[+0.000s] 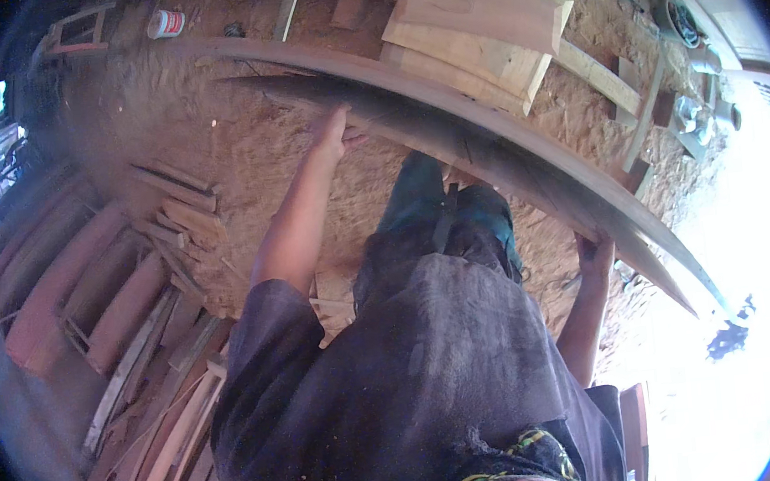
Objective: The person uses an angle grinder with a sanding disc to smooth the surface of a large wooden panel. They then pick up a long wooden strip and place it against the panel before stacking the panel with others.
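A long wooden board stretches across in front of me, from the upper left to the lower right. One face is dark and its far edge is paler; it looks bent in this view. My left hand grips the near edge left of the middle, with the thumb side showing and some fingers hidden by the board. Toward the right end, my right hand holds the same near edge, its fingers partly out of sight behind the wood.
Beyond the board, a rough wooden bench carries flat planks. Stacked timber and thick curved wood pieces fill the left side. Offcuts lie on the dirt floor. A white-and-red bucket stands far left; several containers stand far right.
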Action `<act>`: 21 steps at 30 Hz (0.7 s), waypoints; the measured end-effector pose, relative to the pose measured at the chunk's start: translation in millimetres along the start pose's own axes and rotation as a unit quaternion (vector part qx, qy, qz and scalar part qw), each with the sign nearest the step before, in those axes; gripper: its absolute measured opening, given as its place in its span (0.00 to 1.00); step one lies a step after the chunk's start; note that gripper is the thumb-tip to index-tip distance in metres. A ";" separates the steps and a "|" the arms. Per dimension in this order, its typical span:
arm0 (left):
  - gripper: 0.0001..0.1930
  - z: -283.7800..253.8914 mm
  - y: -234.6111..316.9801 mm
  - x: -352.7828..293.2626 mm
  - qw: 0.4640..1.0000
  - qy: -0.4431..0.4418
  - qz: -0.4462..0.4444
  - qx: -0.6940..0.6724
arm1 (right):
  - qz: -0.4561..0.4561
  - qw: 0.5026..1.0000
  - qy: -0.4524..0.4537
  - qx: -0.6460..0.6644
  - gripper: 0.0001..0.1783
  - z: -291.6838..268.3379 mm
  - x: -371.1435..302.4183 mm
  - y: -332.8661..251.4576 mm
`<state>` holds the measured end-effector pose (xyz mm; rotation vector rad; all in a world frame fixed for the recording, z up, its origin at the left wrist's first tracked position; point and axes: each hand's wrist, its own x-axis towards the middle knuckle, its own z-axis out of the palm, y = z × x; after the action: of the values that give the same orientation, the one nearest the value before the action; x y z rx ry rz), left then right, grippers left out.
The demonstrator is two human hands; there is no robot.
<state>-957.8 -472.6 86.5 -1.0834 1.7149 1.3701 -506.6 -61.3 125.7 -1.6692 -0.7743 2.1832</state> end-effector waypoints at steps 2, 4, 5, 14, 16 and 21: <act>0.35 4.0 0.3 -14.8 0.997 -0.071 0.038 -0.011 | -0.029 1.000 -0.008 -0.005 0.27 -3.1 7.2 -3.3; 0.38 5.3 -5.4 -33.2 0.989 -0.117 0.084 -0.005 | -0.064 0.994 -0.087 0.031 0.28 -8.6 19.9 -5.3; 0.39 6.7 -12.0 -42.6 0.986 -0.127 0.110 0.009 | -0.047 0.998 -0.028 0.011 0.27 -12.8 26.8 -6.7; 0.30 7.1 -113.2 -81.6 0.931 -0.108 0.343 0.070 | 0.037 0.993 0.074 -0.083 0.26 -15.5 68.8 -44.3; 0.28 -2.7 -121.8 -87.5 0.918 -0.101 0.376 0.079 | 0.048 0.991 0.101 -0.075 0.28 -9.6 70.3 -48.1; 0.24 -56.1 -64.4 -76.4 0.781 0.034 0.562 0.269 | -0.002 0.995 0.009 -0.104 0.22 -4.2 68.0 -50.1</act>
<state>-867.7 -519.3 139.8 0.3584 2.7320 1.2444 -527.1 16.4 99.1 -1.7791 -1.0305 2.1440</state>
